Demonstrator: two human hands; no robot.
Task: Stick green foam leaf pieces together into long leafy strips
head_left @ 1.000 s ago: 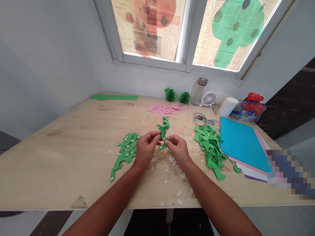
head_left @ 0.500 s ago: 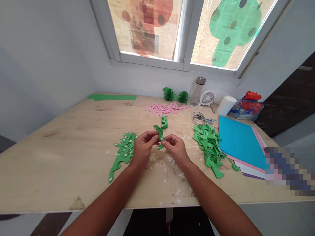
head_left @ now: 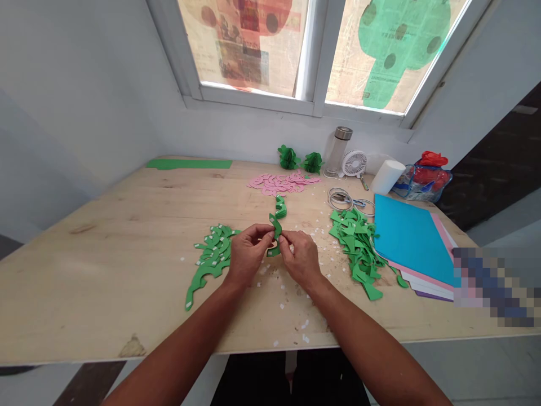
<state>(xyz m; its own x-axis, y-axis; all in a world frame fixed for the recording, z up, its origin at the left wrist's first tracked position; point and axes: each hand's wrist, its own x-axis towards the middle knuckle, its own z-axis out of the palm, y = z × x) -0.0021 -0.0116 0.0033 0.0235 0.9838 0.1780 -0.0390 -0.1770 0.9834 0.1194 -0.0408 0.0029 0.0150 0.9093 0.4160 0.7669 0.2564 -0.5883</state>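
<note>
Between my two hands, over the middle of the table, is a curved green paper cutout (head_left: 276, 224) with pale tabs on it. My left hand (head_left: 250, 248) pinches its left side, and my right hand (head_left: 301, 252) pinches it from the right; the fingertips nearly meet. Just beyond lies a small stack of wavy green cutouts (head_left: 281, 207). Beside my left hand spreads a pile of green cutouts with white tabs (head_left: 213, 248). Green paper scraps (head_left: 357, 248) are heaped to the right of my right hand. Small white bits lie scattered on the wood under my hands.
Pink cutouts (head_left: 279, 183) lie behind, near two green paper ornaments (head_left: 288, 158). Farther right are a bottle (head_left: 338, 152), a small fan (head_left: 354, 163), scissors (head_left: 359, 204), a white roll (head_left: 387, 176) and a blue sheet stack (head_left: 406, 239). A green strip (head_left: 190, 164) lies back left.
My fingers have come closer together on the green cutout, and its upper part has turned more upright. The view has shifted slightly; the piles look unchanged.
</note>
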